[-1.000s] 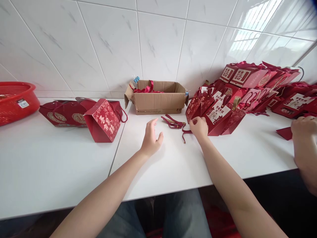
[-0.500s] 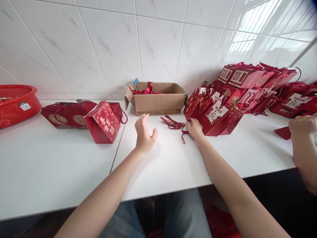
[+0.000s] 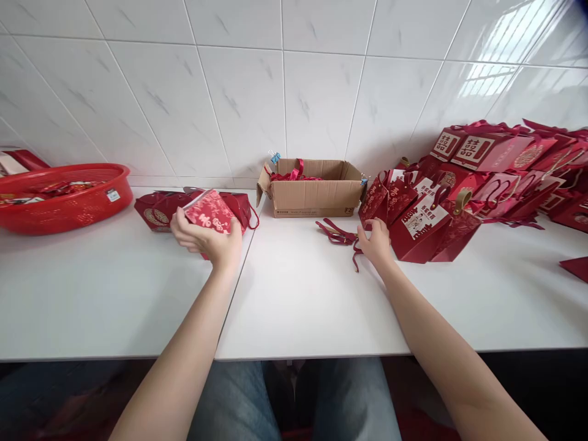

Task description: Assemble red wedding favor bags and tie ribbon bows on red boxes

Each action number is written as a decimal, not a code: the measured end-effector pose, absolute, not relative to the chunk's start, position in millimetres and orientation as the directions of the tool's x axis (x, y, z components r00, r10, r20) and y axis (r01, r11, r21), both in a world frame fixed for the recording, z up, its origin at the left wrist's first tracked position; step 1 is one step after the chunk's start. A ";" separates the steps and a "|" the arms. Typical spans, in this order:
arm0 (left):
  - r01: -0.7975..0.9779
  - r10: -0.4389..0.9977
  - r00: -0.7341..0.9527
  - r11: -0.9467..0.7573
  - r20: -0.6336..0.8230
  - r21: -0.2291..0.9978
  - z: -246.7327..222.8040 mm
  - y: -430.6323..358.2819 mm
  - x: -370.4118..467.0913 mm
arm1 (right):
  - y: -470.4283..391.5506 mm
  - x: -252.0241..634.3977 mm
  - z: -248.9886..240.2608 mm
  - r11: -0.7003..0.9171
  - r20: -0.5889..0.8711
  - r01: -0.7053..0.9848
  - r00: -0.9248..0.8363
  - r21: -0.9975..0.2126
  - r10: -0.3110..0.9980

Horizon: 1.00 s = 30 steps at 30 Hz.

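Observation:
My left hand is wrapped around a red gift box with pale floral print and lettering; the palm and fingers hide much of it. Behind it lie dark red boxes with round gold emblems. My right hand is low over the table, its fingers loosely curled with thumb and forefinger apart. Beside its thumb are dark red straps, and one loose strap end runs close to the fingers. Just right of that hand stands a red gift box with a white printed label.
An open cardboard box with red ribbon inside stands against the tiled wall. A red plastic basket of small wrapped items is at the left. Red boxes are piled at the right. A seam crosses the white table.
My left hand has moved left and closed around the floral box, which is now tilted. My right hand has stayed by the straps. The view has turned left, and the other person's hand is out of sight.

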<state>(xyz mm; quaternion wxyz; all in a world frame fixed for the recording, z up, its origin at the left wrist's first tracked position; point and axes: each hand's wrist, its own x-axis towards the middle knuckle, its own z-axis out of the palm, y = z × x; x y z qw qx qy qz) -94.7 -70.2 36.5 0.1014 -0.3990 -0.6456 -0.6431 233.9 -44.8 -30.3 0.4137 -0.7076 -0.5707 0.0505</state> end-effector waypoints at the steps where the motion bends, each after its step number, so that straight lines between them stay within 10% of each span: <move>1: 0.651 0.364 -0.670 -0.130 0.647 0.748 35.1 -70.2 -102.6 | -46.6 232.0 -29.2 0.022 0.430 0.762 0.340 -0.647 0.836; 8: 0.422 0.627 -0.680 -0.089 0.380 0.902 6.6 -51.7 -139.3 | -51.9 225.2 -26.9 0.121 0.503 0.756 0.299 -0.644 0.811; 16: 0.301 0.612 -0.552 -0.487 0.566 0.820 19.0 -61.2 -117.6 | -67.6 205.5 -14.6 0.319 0.585 0.675 0.206 -0.665 0.784; 22: -0.010 0.939 -0.028 -0.344 0.344 0.939 42.4 -72.7 -52.9 | -81.8 202.3 4.7 0.484 0.499 0.224 0.010 -0.846 0.867; 30: -0.034 0.877 0.280 -0.398 0.391 0.917 11.3 -94.8 -0.7 | -86.9 201.1 11.1 0.331 0.360 -0.233 -0.094 -0.914 0.928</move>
